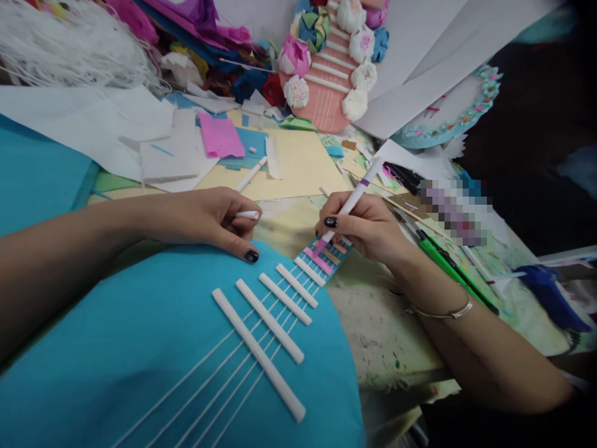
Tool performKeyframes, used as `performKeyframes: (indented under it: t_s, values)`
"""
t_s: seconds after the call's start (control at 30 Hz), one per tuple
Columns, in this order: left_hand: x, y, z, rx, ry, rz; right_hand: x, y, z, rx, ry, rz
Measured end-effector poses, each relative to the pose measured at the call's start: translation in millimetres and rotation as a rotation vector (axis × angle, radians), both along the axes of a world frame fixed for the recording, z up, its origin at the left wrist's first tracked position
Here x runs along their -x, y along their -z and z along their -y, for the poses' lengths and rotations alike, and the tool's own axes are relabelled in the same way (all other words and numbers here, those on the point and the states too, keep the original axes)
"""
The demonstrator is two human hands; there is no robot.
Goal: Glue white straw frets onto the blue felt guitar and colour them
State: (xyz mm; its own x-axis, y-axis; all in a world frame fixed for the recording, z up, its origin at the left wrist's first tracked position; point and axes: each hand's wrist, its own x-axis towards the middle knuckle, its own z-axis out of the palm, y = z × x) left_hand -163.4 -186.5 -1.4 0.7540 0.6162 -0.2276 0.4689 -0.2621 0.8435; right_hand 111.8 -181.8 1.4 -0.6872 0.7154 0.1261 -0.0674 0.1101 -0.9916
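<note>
My right hand (368, 227) grips a white felt-tip marker (357, 196) with a purple band. Its pink tip touches a narrow strip on the neck of a large blue paper piece (177, 323) shaped like a stringed instrument. Pink strips (321, 261) lie under the tip, with orange-brown ones beyond. Several raised white bars (261, 354) cross the white strings (191, 373) nearer me. My left hand (209, 221) rests on the blue piece's far edge, its fingers curled around a short white tube (247, 215), perhaps a marker cap. Another white marker (252, 174) shows behind these fingers.
A pink paper piece with strings and flowers (321, 93) stands at the back. White string (79, 43) is heaped at the far left. Paper scraps, including a pink sheet (221, 134), cover the table's far side. A green cutter (454, 270) lies beside my right forearm.
</note>
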Motion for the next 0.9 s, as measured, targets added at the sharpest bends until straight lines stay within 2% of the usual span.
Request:
performKeyframes:
  t_s: [0.9]
  values:
    - [0.3, 0.9, -0.4, 0.033, 0.001, 0.013, 1.1, -1.6, 0.4, 0.015, 0.065, 0.006]
